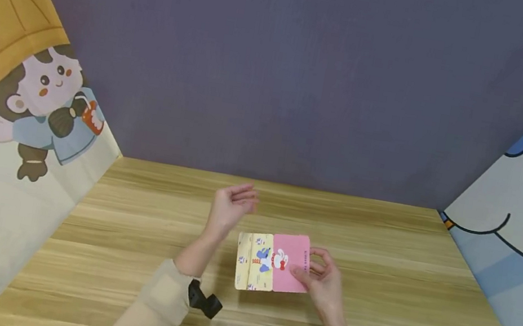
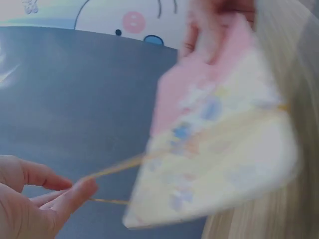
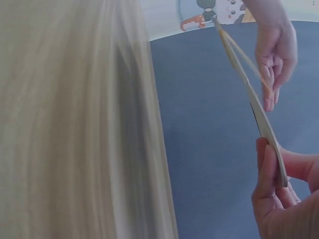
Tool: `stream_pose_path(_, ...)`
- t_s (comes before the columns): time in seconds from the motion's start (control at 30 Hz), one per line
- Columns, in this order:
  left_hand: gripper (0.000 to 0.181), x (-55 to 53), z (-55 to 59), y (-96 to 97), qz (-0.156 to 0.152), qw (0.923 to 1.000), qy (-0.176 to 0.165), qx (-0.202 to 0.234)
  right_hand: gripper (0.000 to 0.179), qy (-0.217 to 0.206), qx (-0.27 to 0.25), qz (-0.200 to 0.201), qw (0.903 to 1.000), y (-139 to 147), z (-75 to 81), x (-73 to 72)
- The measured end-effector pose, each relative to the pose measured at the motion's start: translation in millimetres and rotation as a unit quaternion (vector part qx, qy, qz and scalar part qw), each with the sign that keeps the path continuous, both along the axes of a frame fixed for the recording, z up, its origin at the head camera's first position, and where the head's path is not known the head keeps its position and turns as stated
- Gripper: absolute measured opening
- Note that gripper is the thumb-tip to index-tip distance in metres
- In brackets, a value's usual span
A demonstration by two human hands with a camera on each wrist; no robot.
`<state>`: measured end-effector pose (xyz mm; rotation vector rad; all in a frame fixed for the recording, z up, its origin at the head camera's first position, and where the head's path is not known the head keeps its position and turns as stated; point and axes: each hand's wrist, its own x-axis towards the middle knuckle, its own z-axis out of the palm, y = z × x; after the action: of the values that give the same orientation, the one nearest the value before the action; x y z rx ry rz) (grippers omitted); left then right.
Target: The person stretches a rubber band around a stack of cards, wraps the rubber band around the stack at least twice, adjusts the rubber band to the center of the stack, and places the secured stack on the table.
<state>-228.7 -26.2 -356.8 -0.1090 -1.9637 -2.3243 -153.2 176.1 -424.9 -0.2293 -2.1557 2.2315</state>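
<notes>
Booklet [image 1: 260, 260]: being held above the wood tabletop [image 1: 399, 299], in front of the person, between the two hands; pink part being turned to the right, yellow part to the left. Being seen nearly edge-on from the right wrist.
Right-hand grip: pink end being pinched by the right hand [image 1: 324, 287], thumb on the printed face, fingers behind.
Left-hand grip: rubber band [image 2: 114, 169] being pinched between thumb and fingertips of the left hand [image 1: 230, 209]; a narrow grip, apart from the booklet itself.
Band: being stretched out from the yellow end in two strands, one of them being laid across the printed face.
Step in hand: band work, by judgement; whether it is being fitted or removed cannot be told from this moment.
Next move calls for: pink end being kept firmly braced, band tension being kept under control, loop being guided past the corners without the cover being bent. Snap-back is being judged the main risk.
</notes>
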Motion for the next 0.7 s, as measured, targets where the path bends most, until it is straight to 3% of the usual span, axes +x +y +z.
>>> stream_pose_path(0.17, 0.031, -13.7, 9.6, -4.8, -0.063, 0.992, -0.081, 0.073, 0.046, -0.014, 0.019, -0.002, 0.9997, 1, -4.2, 0.2)
stream_pose_path(0.27, 0.031, -21.0, 13.6, -9.0, -0.092, 0.985, -0.12, 0.083, 0.046, -0.022, 0.014, -0.003, 0.9997, 2, -3.9, 0.6)
stream_pose_path(0.33, 0.032, -25.7, 14.8, -11.3, -0.109, 0.981, -0.146, 0.066, 0.046, -0.024, 0.007, -0.002, 0.9997, 3, -4.1, 0.4)
stream_pose_path(0.43, 0.033, -33.2, 13.8, -14.2, -0.154, 0.9726, -0.174, 0.007, 0.046, -0.029, 0.001, -0.002, 0.9996, 3, -4.4, 0.0)
stream_pose_path(0.57, 0.034, -44.3, 15.8, -17.6, -0.236, 0.9503, -0.192, -0.066, 0.045, -0.033, 0.003, -0.002, 0.9994, 4, -5.1, -0.1)
stream_pose_path(0.7, 0.034, -51.9, 23.2, -16.5, -0.288, 0.9296, -0.193, -0.125, 0.043, -0.033, 0.005, -0.004, 0.9994, 4, -6.2, 0.3)
